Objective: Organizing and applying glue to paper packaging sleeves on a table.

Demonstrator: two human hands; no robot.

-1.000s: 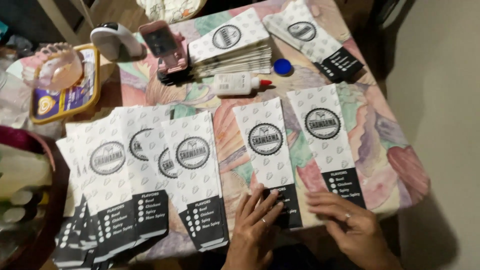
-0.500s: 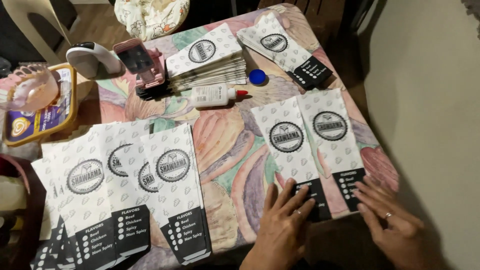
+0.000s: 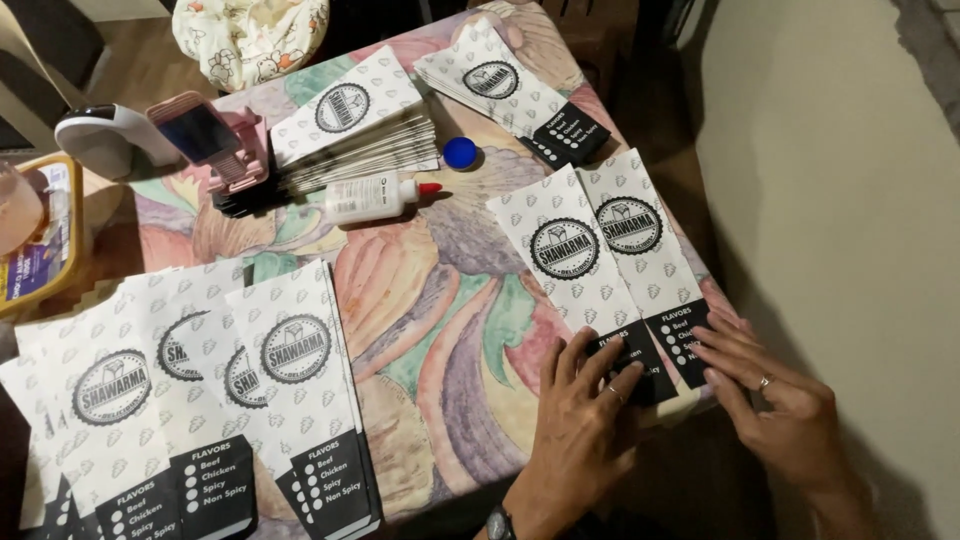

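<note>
Your left hand (image 3: 585,410) lies flat, fingers spread, pressing the black bottom end of the left paper bag (image 3: 570,262) near the tabletop (image 3: 440,300) edge. Your right hand (image 3: 775,395) rests open with fingertips on the black end of the right paper bag (image 3: 640,235), just beside it. A glue bottle (image 3: 375,197) lies farther up, beside a stack of bags (image 3: 355,130).
</note>
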